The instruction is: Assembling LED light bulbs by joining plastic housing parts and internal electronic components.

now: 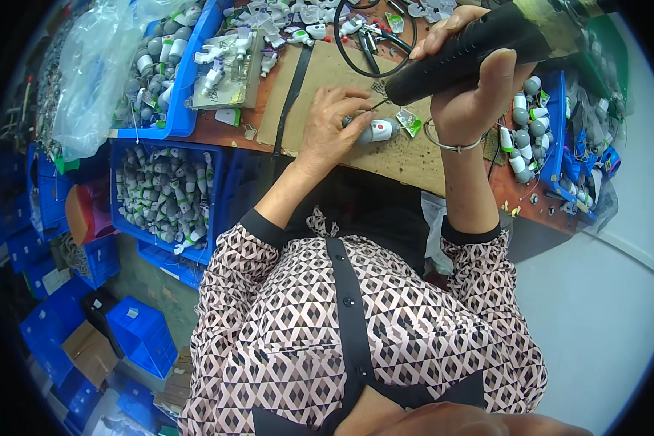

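While right hand [479, 87] grips one screwdriver [487, 47], left hand [334, 127] steadies, seemingly, one part [376, 131].

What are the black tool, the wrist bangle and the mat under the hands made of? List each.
Black tool: matte, ribbed black plastic, by the look.
Bangle on the right hand: thin shiny metal, silvery glint.
Mat: brown cardboard, dull, scuffed surface.
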Tool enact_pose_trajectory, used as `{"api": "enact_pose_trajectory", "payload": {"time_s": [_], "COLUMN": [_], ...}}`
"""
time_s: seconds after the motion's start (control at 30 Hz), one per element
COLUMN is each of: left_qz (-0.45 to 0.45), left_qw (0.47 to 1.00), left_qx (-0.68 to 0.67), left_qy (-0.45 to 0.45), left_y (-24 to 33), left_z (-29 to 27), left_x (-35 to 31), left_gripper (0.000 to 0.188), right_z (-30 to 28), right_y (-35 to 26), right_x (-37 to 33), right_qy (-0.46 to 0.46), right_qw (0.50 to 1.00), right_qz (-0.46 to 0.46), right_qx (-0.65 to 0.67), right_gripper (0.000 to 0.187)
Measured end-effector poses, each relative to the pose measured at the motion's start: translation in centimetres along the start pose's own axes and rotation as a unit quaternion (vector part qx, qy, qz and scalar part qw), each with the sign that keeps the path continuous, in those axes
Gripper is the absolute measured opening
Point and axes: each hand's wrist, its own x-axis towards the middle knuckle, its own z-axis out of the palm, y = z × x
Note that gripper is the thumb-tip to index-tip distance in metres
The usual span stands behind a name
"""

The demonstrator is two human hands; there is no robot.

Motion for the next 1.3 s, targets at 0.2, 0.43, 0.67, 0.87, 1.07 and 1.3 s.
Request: {"api": "enact_pose_trajectory", "payload": {"time_s": [0.2, 0.43, 0.67, 0.87, 1.07, 1.3], "left_qz": [0.004, 0.060, 0.090, 0.095, 0.096, 0.096], "left_qw": [1.000, 0.997, 0.990, 0.991, 0.992, 0.992], "left_qx": [-0.019, 0.041, 0.084, 0.066, 0.049, 0.032], "left_qy": [-0.002, -0.033, -0.064, -0.069, -0.073, -0.075], "left_y": [0.4, 0.2, -0.1, 0.0, -0.3, -0.4], "left_z": [0.1, -1.3, -1.3, -1.3, -1.1, -1.0], "left_x": [-0.2, -1.5, -2.5, -2.7, -2.9, -2.7], "left_gripper": [0.012, 0.033, 0.039, 0.038, 0.036, 0.038], "right_z": [1.9, -2.5, -2.0, -1.3, -1.0, -0.6], "right_y": [-1.9, -2.4, -2.7, -2.7, -3.3, -3.0], "right_x": [-0.6, -1.6, -2.4, -3.4, -4.6, -4.8], "right_qy": [0.086, -0.064, -0.090, -0.088, -0.057, -0.046], "right_qw": [0.950, 0.963, 0.953, 0.944, 0.936, 0.932], "right_qz": [0.119, 0.108, 0.118, 0.129, 0.237, 0.258], "right_qx": [-0.276, -0.239, -0.264, -0.291, -0.252, -0.249], "right_gripper": [0.060, 0.062, 0.063, 0.066, 0.070, 0.066]}}
